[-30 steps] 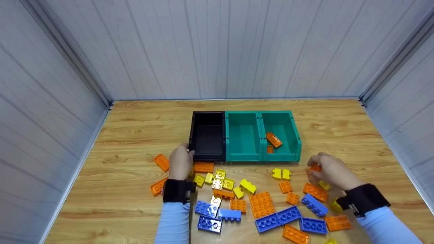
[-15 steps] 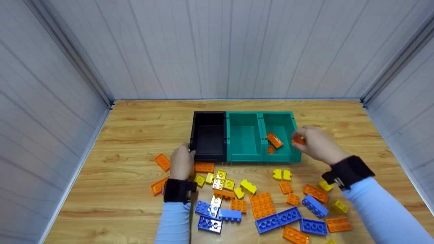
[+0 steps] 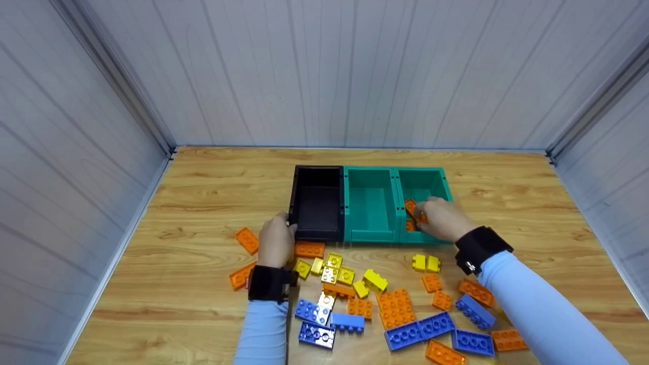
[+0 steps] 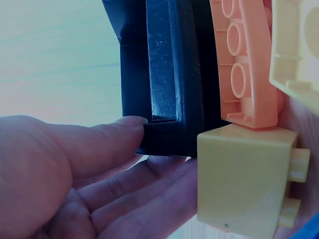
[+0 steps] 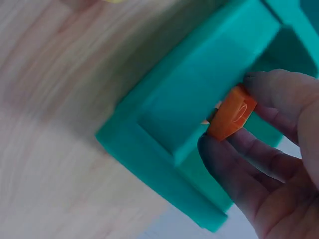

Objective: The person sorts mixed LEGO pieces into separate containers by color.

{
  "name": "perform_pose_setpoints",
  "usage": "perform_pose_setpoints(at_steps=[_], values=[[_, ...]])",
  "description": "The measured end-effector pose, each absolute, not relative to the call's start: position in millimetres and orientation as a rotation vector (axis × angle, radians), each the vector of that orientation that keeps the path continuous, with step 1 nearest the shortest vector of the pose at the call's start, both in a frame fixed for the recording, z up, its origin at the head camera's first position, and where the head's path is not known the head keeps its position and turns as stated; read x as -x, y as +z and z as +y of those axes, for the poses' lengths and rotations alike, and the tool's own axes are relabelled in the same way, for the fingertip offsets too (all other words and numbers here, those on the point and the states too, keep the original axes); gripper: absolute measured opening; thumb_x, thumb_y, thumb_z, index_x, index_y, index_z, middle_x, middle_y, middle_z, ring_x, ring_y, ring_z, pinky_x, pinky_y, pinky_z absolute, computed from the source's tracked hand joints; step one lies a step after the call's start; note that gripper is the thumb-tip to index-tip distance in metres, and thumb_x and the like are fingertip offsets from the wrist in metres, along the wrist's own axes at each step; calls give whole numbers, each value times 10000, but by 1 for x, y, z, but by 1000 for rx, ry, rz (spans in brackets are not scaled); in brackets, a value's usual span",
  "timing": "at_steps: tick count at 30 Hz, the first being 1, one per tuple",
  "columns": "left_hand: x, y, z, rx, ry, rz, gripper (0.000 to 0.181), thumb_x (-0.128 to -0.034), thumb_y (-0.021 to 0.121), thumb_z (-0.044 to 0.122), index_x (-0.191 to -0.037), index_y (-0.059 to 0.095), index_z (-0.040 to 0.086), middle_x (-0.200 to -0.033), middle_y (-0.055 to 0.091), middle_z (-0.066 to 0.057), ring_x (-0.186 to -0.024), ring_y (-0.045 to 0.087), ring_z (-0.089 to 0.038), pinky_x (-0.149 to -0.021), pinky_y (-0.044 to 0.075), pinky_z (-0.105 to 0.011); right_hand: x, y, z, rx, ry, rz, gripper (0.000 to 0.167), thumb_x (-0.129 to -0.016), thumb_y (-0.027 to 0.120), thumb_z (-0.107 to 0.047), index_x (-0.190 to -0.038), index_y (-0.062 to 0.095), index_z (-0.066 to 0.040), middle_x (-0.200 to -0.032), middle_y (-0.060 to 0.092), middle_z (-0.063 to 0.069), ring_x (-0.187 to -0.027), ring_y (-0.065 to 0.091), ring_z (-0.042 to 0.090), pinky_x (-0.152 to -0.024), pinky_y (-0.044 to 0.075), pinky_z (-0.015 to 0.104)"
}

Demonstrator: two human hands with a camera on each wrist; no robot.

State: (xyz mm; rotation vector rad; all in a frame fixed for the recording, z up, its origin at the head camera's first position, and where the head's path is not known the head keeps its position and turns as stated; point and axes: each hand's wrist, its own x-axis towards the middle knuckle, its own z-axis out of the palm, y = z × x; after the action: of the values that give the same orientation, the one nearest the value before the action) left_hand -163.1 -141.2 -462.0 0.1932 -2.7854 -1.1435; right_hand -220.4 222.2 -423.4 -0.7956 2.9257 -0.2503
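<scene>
Over the right green bin point(image 3: 423, 177), our right hand point(image 3: 441, 219) pinches a small orange brick point(image 5: 232, 115) between thumb and fingers. Beside it we see loose orange bricks point(image 3: 409, 204) lying in that bin. Our left hand point(image 3: 276, 241) holds the near left corner of the black bin point(image 3: 319, 235), thumb on the rim and fingers beneath; a yellow block point(image 4: 241, 179) sits close by those fingers, though we cannot tell whether it touches them. Between these two bins stands the middle green bin point(image 3: 371, 236), all three side by side. Left of our left hand lie two orange bricks point(image 3: 247, 240), and a longer orange brick point(image 3: 310, 249) rests just in front of the black bin. Nearer us, yellow bricks point(image 3: 375, 280), blue bricks point(image 3: 404, 334) and a broad orange brick point(image 3: 395, 308) are scattered over the wood-grained surface point(image 3: 203, 203). We wear black wristbands point(image 3: 267, 284) over light blue sleeves point(image 3: 261, 329). Pale panel walls point(image 3: 324, 76) stand behind the surface and along both sides.
</scene>
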Motion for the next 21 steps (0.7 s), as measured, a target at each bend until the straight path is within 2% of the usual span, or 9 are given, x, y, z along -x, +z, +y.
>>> perform_pose_setpoints(at_steps=[6,10,14,18,21], values=[[162,-463,-141,-179,-1130,-2774,256,-961,645,72,-1182,651,-57,-1044,696,-224,-922,676,-362,-784,540,-475,220,-416,228,845,-331,2933,140,-930,662,-64,-1046,706,1,-1020,684,182,-1039,601,412,-869,507,525],[163,-463,-143,-183,-1136,-2780,272,-969,632,70,-1204,640,-67,-1064,690,-233,-930,674,-362,-787,541,-473,224,-397,235,827,-484,3047,140,-950,621,-41,-1044,695,33,-1003,675,187,-925,632,350,-799,530,485],[163,-462,-146,-188,-1144,-2783,288,-973,625,68,-1221,632,-77,-1091,682,-244,-953,670,-369,-805,539,-478,234,-383,243,550,-678,3140,243,-1001,531,-86,-1141,651,72,-1034,660,243,-858,630,349,-740,524,482],[163,-463,-147,-191,-1158,-2778,293,-971,627,68,-1224,632,-80,-1100,681,-245,-966,668,-372,-814,537,-479,242,-387,252,258,-737,3078,417,-1066,410,-192,-1305,546,120,-1175,604,330,-979,612,427,-820,497,533],[162,-464,-146,-188,-1161,-2775,281,-967,632,66,-1208,640,-77,-1086,685,-239,-957,670,-369,-808,537,-480,244,-399,259,181,-670,2947,471,-1092,326,-229,-1289,534,143,-1022,617,302,-937,601,411,-835,469,516]])
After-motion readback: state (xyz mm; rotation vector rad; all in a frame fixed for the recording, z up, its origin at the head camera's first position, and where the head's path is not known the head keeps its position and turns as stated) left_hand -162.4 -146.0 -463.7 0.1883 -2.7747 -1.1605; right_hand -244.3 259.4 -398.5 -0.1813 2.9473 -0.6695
